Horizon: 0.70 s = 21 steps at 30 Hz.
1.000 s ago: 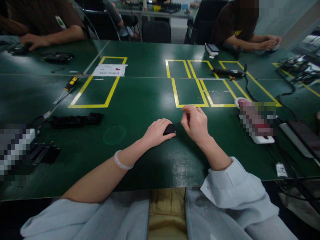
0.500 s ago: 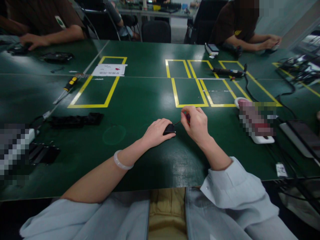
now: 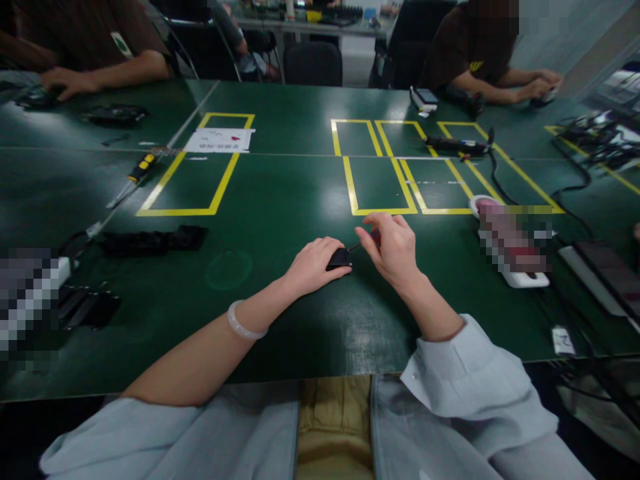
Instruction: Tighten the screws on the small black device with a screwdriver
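Observation:
My left hand [image 3: 313, 265] presses a small black part [image 3: 341, 259] down on the green table [image 3: 280, 200], its fingers curled over the part. My right hand [image 3: 391, 249] pinches a small screwdriver with a red handle [image 3: 375, 237]. The thin metal tip of the screwdriver points left and down, reaching the top right of the black part. Both hands sit just in front of a yellow-taped rectangle [image 3: 379, 185]. A pale bangle [image 3: 242, 323] circles my left wrist.
A yellow-handled screwdriver [image 3: 140, 169] and a white sheet [image 3: 219, 140] lie far left. Black parts [image 3: 150, 241] rest at the left. A black tool with cable [image 3: 457, 144] lies far right, a white device [image 3: 513, 243] to the right. Other people's hands work at the far edge.
My right hand has shifted slightly left and its fingers have turned around the screwdriver handle. My left hand and the black part have stayed put.

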Motion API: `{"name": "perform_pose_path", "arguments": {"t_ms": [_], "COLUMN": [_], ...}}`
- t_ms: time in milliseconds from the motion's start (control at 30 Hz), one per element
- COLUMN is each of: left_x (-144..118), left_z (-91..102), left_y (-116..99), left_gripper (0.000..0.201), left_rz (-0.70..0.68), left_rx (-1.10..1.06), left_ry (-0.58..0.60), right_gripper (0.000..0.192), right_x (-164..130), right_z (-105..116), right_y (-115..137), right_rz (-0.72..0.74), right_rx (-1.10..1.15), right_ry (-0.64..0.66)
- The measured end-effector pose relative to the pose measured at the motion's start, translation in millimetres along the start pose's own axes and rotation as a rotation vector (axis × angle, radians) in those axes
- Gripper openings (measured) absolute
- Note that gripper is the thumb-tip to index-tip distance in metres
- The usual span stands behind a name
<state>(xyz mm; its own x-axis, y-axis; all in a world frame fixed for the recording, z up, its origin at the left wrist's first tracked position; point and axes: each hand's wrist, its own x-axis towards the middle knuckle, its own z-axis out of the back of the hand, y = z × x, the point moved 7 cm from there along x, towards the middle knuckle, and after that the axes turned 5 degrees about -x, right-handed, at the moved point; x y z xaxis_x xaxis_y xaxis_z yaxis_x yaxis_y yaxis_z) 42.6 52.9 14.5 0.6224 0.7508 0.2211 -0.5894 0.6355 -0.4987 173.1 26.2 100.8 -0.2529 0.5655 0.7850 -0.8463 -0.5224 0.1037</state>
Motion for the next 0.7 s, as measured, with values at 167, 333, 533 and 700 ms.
{"name": "perform_pose_path", "arguments": {"t_ms": [167, 333, 533, 700], "left_x": [-0.3, -0.3, 0.4, 0.3], "left_z": [0.2, -0.6, 0.4, -0.5], "left_y": [0.2, 0.2, -2.2, -2.0], "left_gripper": [0.04, 0.039, 0.039, 0.039], "left_rz": [0.006, 0.013, 0.009, 0.002], "left_rx": [-0.004, -0.006, -0.012, -0.014], "left_ry": [0.008, 0.009, 0.01, 0.008], "right_gripper": [0.007, 0.017, 0.013, 0.01], "right_x": [0.0, -0.6, -1.6, -1.2], "right_z": [0.7, 2.0, -1.6, -1.2], "right_y": [2.3, 3.2, -1.1, -1.1], "right_rz": [0.013, 0.028, -0.015, -0.014], "right_rx": [0.019, 0.029, 0.033, 0.002], "right_ry": [0.0, -0.033, 0.02, 0.032]}}
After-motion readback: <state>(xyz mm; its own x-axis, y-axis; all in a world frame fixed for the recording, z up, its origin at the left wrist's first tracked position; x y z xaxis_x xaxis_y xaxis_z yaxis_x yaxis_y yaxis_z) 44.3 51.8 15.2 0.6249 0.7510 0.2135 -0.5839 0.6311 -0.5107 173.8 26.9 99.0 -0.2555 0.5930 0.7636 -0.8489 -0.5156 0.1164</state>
